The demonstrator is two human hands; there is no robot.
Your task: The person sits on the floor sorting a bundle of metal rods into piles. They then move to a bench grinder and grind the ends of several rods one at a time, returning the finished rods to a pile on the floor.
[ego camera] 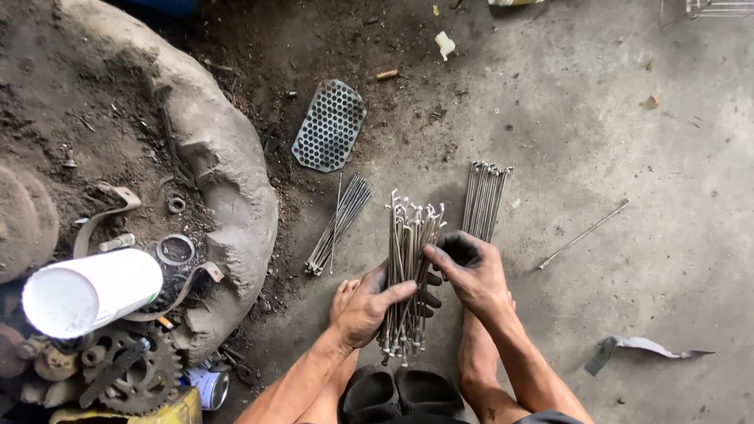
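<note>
Grimy concrete floor (628,141) runs under everything, with dirt heaped to one side. Both hands grip one bundle of thin bent-headed metal spokes (408,259), upright above dark sandals: left hand (365,308) wrapped round it, right hand (471,275) pinching its top. Lower spoke ends blur together, perhaps threaded. Another spoke bundle (483,200) lies beyond, near a perforated metal plate (330,126).

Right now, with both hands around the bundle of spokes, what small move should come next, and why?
Probably tap the spoke bundle upright on the concrete floor to level it. The left hand grips its middle, the right hand pinches its side, and the bent heads on top sit at uneven heights, unlike the tidier spoke piles lying nearby.
</note>
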